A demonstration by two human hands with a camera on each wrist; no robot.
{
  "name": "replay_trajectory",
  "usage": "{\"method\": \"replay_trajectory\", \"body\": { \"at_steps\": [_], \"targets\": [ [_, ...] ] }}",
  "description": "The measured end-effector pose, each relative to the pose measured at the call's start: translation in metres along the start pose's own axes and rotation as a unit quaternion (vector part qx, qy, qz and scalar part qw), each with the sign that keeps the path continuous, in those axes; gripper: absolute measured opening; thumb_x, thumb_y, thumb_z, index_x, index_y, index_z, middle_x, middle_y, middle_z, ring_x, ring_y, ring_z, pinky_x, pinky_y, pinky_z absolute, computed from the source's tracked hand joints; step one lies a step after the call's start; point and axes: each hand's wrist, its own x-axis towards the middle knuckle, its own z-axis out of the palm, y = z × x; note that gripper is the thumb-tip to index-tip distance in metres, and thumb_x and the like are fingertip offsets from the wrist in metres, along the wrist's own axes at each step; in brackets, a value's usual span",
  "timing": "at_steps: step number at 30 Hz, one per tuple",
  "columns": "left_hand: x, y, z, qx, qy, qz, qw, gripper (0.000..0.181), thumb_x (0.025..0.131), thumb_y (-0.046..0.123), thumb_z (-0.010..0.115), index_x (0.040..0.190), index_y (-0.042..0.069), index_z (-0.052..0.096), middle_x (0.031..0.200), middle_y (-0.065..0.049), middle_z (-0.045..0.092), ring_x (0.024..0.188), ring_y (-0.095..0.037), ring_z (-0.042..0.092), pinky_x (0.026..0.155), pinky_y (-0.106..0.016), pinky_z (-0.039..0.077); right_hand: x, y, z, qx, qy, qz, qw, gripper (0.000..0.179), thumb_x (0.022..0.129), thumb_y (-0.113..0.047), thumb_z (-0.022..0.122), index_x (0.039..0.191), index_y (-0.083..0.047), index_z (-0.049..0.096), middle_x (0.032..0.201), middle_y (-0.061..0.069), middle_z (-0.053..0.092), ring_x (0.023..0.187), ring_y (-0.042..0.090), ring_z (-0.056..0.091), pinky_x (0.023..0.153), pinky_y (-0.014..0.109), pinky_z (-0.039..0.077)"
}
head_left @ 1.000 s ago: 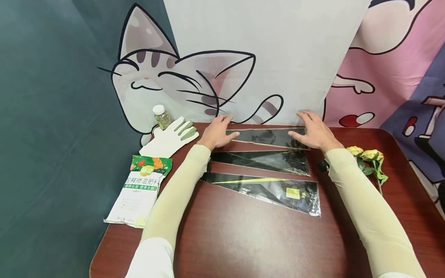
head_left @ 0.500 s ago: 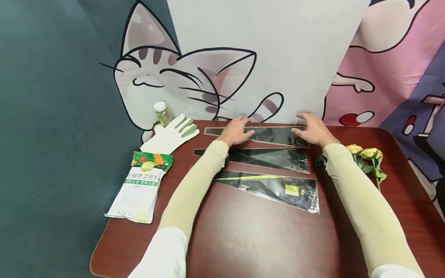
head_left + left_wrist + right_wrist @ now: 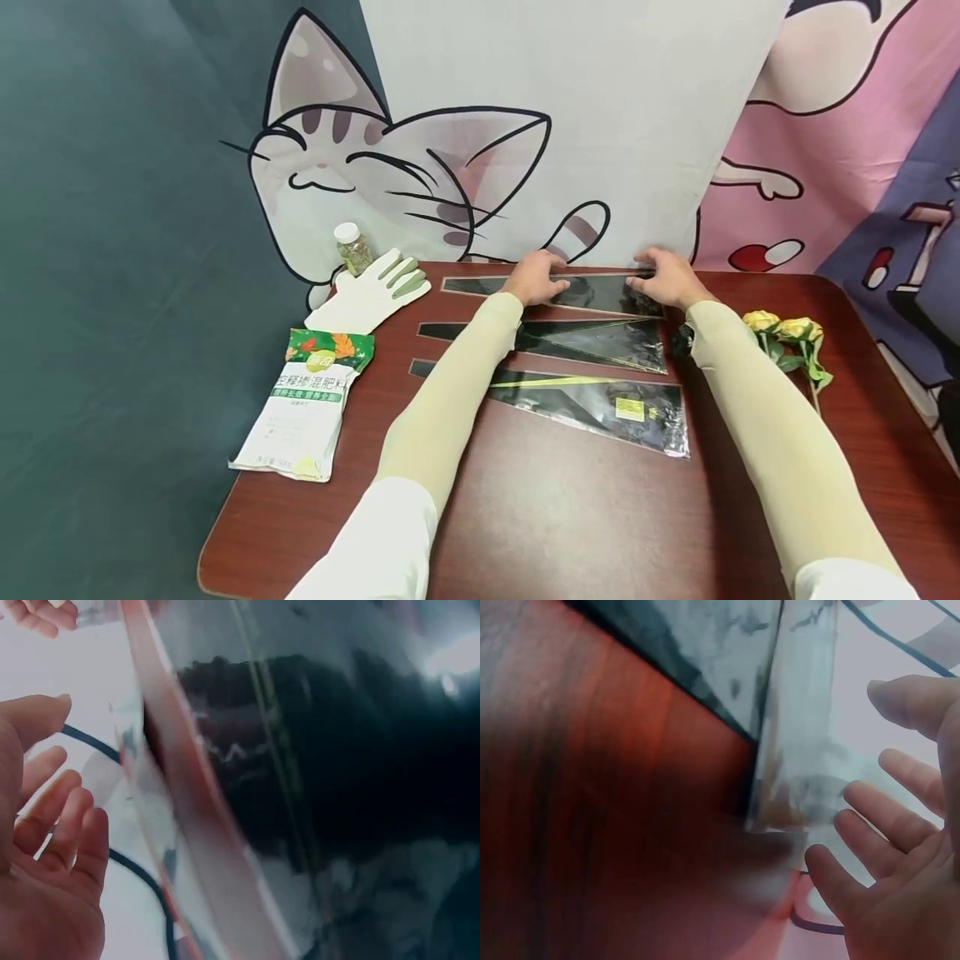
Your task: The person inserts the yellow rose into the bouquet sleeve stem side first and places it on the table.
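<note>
Three flat, tapered black plastic sleeves with clear edges lie in rows on the table: the far sleeve [image 3: 596, 293], the middle sleeve [image 3: 600, 340] and the near sleeve [image 3: 555, 398], which carries a yellow label. Over the far sleeve's middle is my left hand [image 3: 534, 279] [image 3: 56, 885], fingers relaxed and pointing away. My right hand [image 3: 666, 279] [image 3: 900, 847] is at that sleeve's wide right end. Its fingers are spread in the right wrist view, with nothing between them. Whether either hand touches the far sleeve, I cannot tell.
To the left lie a white glove [image 3: 363, 300] and a white and green fertilizer bag [image 3: 300, 408], with a lidded jar [image 3: 352, 250] behind them. Yellow roses [image 3: 795, 333] lie right of my right forearm. A cartoon cloth [image 3: 450, 67] hangs behind the table's far edge.
My left hand has moved right along the far sleeve, from its narrow left part to its middle, closer to my right hand. The right hand has shifted only slightly.
</note>
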Motion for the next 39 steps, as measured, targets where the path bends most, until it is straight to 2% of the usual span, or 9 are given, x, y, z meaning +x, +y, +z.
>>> {"method": "replay_trajectory", "body": {
  "at_steps": [4,7,11,14,19,23,28,35,39],
  "targets": [
    [0.005,0.001,0.011,-0.047,-0.013,-0.019,0.9986,0.054,0.099,0.043,0.075,0.148,0.023,0.063,0.151,0.002,0.059,0.139,-0.019,0.056,0.114,-0.036,0.05,0.002,0.006,0.006,0.008,-0.006,0.014,0.9998,0.061,0.099,-0.027,0.073,0.149,0.001,0.053,0.151,0.03,0.053,0.141,0.051,0.046,0.118,0.065,0.037],
    [0.007,0.002,0.017,-0.058,-0.03,-0.019,0.9977,0.062,0.096,0.046,0.079,0.151,0.024,0.061,0.153,0.001,0.058,0.138,-0.019,0.056,0.114,-0.036,0.051,0.001,0.007,0.008,0.009,-0.006,0.018,0.9998,0.062,0.097,-0.026,0.076,0.147,0.002,0.054,0.147,0.031,0.055,0.138,0.051,0.049,0.116,0.065,0.039],
    [0.008,0.003,0.022,-0.036,-0.054,-0.026,0.9976,0.069,0.093,0.051,0.08,0.154,0.028,0.058,0.156,-0.003,0.054,0.138,-0.02,0.054,0.112,-0.036,0.051,-0.002,0.007,0.009,0.003,-0.013,0.017,0.9998,0.063,0.094,-0.026,0.079,0.146,0.001,0.056,0.145,0.03,0.056,0.135,0.051,0.05,0.114,0.066,0.041],
    [0.009,0.003,0.025,-0.017,-0.064,-0.038,0.9971,0.069,0.091,0.053,0.081,0.153,0.032,0.058,0.159,-0.006,0.049,0.144,-0.023,0.048,0.116,-0.039,0.048,-0.004,0.007,0.01,-0.009,-0.026,0.023,0.9994,0.064,0.093,-0.028,0.08,0.146,-0.001,0.057,0.147,0.029,0.055,0.136,0.052,0.049,0.113,0.067,0.041],
    [0.01,0.003,0.029,-0.007,-0.07,-0.063,0.9955,0.066,0.091,0.055,0.08,0.152,0.038,0.059,0.167,-0.003,0.044,0.16,-0.028,0.03,0.126,-0.044,0.038,-0.008,0.007,0.01,-0.024,-0.027,0.033,0.9988,0.064,0.092,-0.028,0.08,0.147,-0.003,0.057,0.147,0.03,0.055,0.134,0.053,0.049,0.111,0.068,0.042],
    [0.009,0.007,0.029,-0.007,-0.068,-0.069,0.9953,0.065,0.092,0.055,0.079,0.152,0.041,0.057,0.17,-0.002,0.04,0.163,-0.029,0.025,0.128,-0.046,0.035,-0.01,0.007,0.007,-0.028,-0.013,0.031,0.999,0.062,0.09,-0.026,0.082,0.144,-0.002,0.059,0.141,0.03,0.059,0.129,0.052,0.052,0.109,0.066,0.044],
    [0.004,0.014,0.024,-0.002,-0.061,-0.062,0.9962,0.063,0.094,0.054,0.077,0.152,0.04,0.057,0.17,-0.005,0.04,0.161,-0.031,0.029,0.126,-0.046,0.037,-0.009,0.007,0.005,-0.025,-0.007,0.031,0.9992,0.06,0.092,-0.026,0.08,0.142,-0.001,0.06,0.142,0.03,0.06,0.132,0.051,0.053,0.112,0.066,0.042],
    [0.013,0.009,0.03,-0.005,-0.069,-0.067,0.9953,0.066,0.092,0.058,0.077,0.153,0.044,0.055,0.17,-0.004,0.038,0.158,-0.029,0.033,0.124,-0.046,0.039,-0.009,0.008,0.004,-0.002,0.002,0.029,0.9996,0.059,0.092,-0.028,0.079,0.142,-0.001,0.061,0.142,0.028,0.062,0.131,0.049,0.055,0.113,0.064,0.042],
    [0.013,0.009,0.031,-0.017,-0.067,-0.071,0.9951,0.067,0.091,0.059,0.079,0.152,0.043,0.056,0.169,-0.004,0.039,0.155,-0.029,0.036,0.123,-0.046,0.04,-0.013,0.008,0.003,0.027,0.011,0.038,0.9989,0.059,0.094,-0.03,0.079,0.143,-0.003,0.061,0.144,0.027,0.061,0.132,0.048,0.055,0.114,0.063,0.041]
  ]
}}
